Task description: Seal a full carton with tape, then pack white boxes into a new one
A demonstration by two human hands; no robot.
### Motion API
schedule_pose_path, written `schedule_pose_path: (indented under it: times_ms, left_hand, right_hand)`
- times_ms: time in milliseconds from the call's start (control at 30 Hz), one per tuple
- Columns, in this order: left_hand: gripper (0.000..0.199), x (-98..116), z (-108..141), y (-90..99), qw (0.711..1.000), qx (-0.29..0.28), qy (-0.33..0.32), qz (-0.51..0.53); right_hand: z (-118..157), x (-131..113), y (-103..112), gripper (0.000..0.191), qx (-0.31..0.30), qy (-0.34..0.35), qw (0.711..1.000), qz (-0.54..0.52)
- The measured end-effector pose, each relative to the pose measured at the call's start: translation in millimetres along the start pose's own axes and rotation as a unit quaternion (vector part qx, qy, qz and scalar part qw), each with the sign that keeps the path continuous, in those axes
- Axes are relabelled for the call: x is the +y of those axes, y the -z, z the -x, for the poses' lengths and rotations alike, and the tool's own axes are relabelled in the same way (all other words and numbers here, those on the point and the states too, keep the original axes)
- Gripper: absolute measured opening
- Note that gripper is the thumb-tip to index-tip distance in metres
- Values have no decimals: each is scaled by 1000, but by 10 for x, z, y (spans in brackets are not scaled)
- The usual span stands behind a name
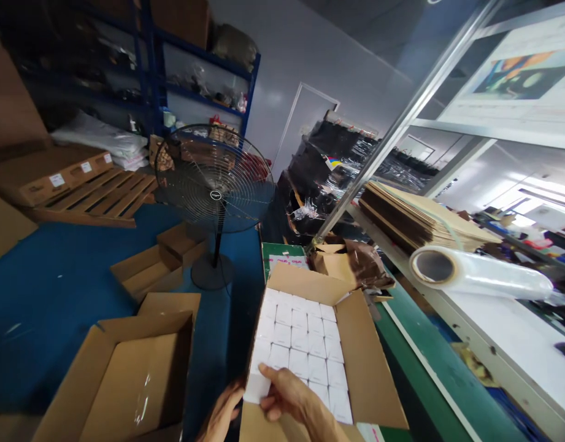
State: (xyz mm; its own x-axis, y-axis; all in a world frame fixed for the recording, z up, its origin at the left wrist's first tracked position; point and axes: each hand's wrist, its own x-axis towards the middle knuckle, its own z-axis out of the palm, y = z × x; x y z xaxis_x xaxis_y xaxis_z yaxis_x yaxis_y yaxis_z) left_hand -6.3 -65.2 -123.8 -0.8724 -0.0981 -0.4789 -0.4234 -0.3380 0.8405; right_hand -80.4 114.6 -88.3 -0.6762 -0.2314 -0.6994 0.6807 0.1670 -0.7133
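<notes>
1. The right hand (pixel 289 396) touches a small white box (pixel 255 388) in the near left corner of the big brown box (pixel 367 362). I can't tell if it pinches.
2. The left hand (pixel 223 412) is by that corner, grip unclear.
3. More white boxes (pixel 299 341) sit in rows.

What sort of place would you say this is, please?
It looks like a packing area in a workshop or warehouse: there is an open carton of small white boxes, a large roll of what appears to be clear film, and a wooden pallet.
</notes>
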Motion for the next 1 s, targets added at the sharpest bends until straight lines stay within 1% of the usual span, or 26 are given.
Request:
schedule_pose_path:
  times_ms: [67,167,267,367,467,533,600,667,733,800,900,1000]
  left_hand:
    - [68,-1,-21,34,1000,-4,-6,-6]
    - [74,-15,-62,91,998,-38,-16,-36]
    - [74,16,-78,134,992,-88,-36,-77]
    - [72,79,-68,158,989,-102,-52,-98]
    - [74,106,-68,175,990,-87,-48,-102]
    - [76,91,-90,188,990,-83,-46,-103]
    - [80,61,-126,202,989,-94,-49,-101]
    - [86,34,-157,217,989,-103,-42,-96]
    - [88,25,-164,231,992,-90,-30,-87]
    - [82,39,-151,241,995,-65,-23,-75]
    - [70,77,-150,229,998,-28,-26,-51]
    - [68,91,-223,157,999,-10,-28,-40]
  right_hand:
    - [43,0,36,55,20,17,999,42]
    - [68,-8,91,55,31,37,995,92]
    - [34,-15,89,56,20,41,993,109]
    - [19,9,29,57,22,87,990,105]
    - [72,55,-11,60,36,156,981,112]
    - [114,77,0,62,38,184,973,134]
    - [132,85,33,70,45,190,966,170]
    - [123,86,64,79,64,183,956,218]
    - [103,80,79,79,87,178,943,268]
    - [90,62,77,75,105,184,928,307]
    - [108,-3,62,77,117,211,908,343]
    - [141,-89,54,77,87,255,890,369]
